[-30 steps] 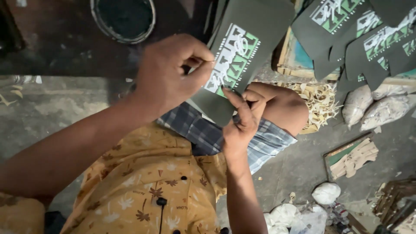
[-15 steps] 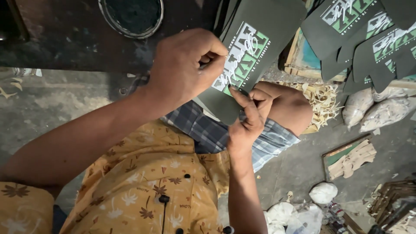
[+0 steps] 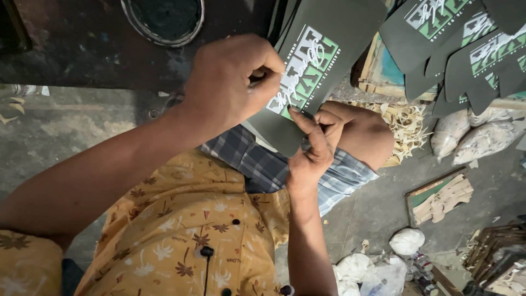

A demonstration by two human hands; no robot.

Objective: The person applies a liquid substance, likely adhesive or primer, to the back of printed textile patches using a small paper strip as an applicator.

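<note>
Dark green foam sole sheet [image 3: 323, 60] with a white-and-green printed panel, held between both hands above the knee. Left hand [image 3: 230, 82], curled narrow, pinches its printed edge; right hand [image 3: 312, 151], fingers closed, grips the lower tip.

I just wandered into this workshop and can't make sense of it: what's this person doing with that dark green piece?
A seated person holds a dark green sole-shaped sheet with a white and green print over their lap. The left hand pinches at the printed area, while the right hand grips the sheet's lower edge near the knee. More printed sheets lie stacked to the right, with pale scraps underneath and a round tin above.
</note>
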